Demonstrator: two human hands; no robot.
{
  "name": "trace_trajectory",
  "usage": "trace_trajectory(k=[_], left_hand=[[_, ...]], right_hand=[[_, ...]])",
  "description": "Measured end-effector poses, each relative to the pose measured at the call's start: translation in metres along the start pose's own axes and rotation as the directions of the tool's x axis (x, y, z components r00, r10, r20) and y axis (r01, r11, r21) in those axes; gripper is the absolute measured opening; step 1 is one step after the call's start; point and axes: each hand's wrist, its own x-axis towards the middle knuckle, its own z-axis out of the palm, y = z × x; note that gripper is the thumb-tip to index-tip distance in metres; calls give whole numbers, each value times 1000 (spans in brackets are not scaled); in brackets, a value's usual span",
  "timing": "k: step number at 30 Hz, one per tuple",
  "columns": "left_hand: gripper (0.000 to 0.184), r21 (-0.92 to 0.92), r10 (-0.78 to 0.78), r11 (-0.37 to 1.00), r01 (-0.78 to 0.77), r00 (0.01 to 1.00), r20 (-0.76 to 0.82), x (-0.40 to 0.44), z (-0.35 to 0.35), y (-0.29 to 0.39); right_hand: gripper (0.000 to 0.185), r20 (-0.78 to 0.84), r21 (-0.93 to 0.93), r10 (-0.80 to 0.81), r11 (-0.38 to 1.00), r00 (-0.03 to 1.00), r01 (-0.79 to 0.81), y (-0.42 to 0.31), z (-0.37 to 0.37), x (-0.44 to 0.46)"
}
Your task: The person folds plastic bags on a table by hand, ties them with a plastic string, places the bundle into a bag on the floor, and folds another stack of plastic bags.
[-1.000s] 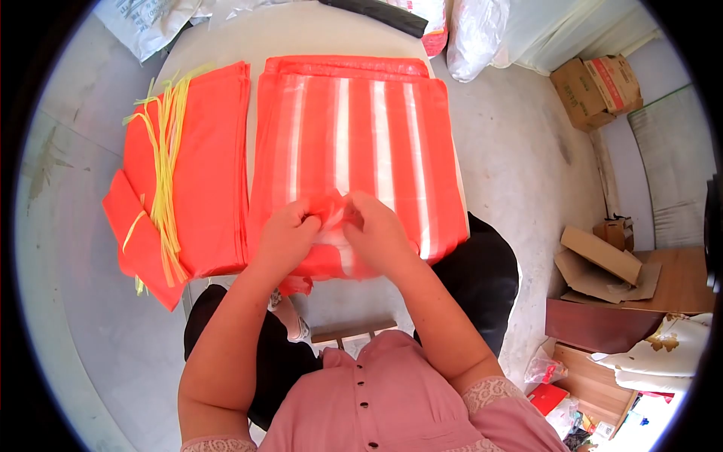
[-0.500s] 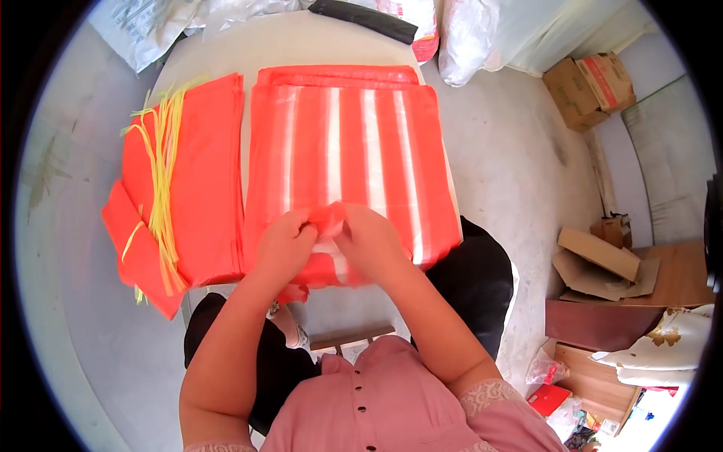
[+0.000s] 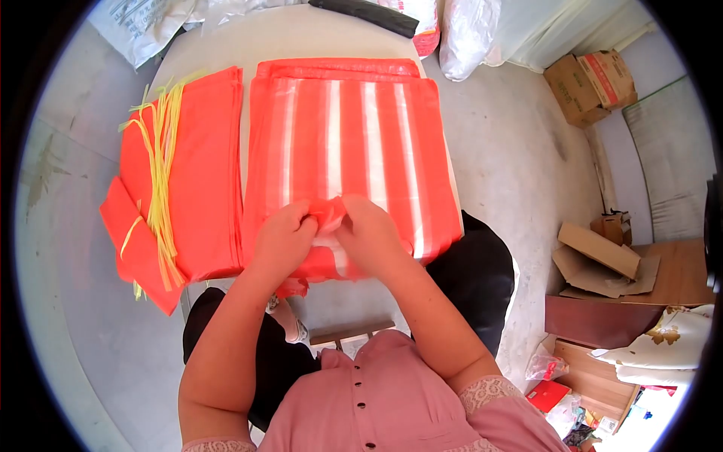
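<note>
A stack of red-and-white striped plastic bags lies flat on the table before me. Over its near part, my left hand is closed on a bunched red piece of plastic bag. My right hand pinches the other side of the same bunched piece, close beside the left. What the fingertips do inside the folds is hidden. To the left lies a pile of plain red plastic sheets, with a bundle of yellow strips across it and a folded red piece at its near corner.
A black roll and white plastic bags are at the far side of the pale table. Cardboard boxes stand on the floor at the right. An opened carton rests on a brown cabinet. My knees are under the near edge.
Both hands keep hold of the bunched piece and have hardly shifted. The whole view has moved slightly, with the table and stacks a little higher in the picture.
</note>
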Motion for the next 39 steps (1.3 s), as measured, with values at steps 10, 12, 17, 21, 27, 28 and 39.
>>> trace_trajectory(k=[10,12,17,21,27,28,39], left_hand=[[22,193,-4,981,-1,1000,27,-1,0,12],[21,226,40,973,-39,999,-1,-2,4,11],[21,337,207,922,-189,978,-19,-5,12,12],[24,373,230,905,-205,973,-22,-7,16,13],[28,418,257,879,-230,966,-7,-6,19,10],[28,433,266,869,-238,964,-4,-6,20,10],[30,429,329,840,-333,940,86,-7,17,12]], right_hand=[[25,47,98,179,978,983,-183,2,-7,0],[28,28,125,188,974,982,-190,9,-6,-1],[33,-22,135,100,986,995,-96,31,-5,-3],[25,-19,226,210,953,978,-200,26,-19,-10],[19,-101,-41,-156,988,983,152,17,-29,-21],[20,-66,-69,-177,983,982,172,16,-28,-23],[17,76,-133,-173,974,982,181,34,-29,-32]])
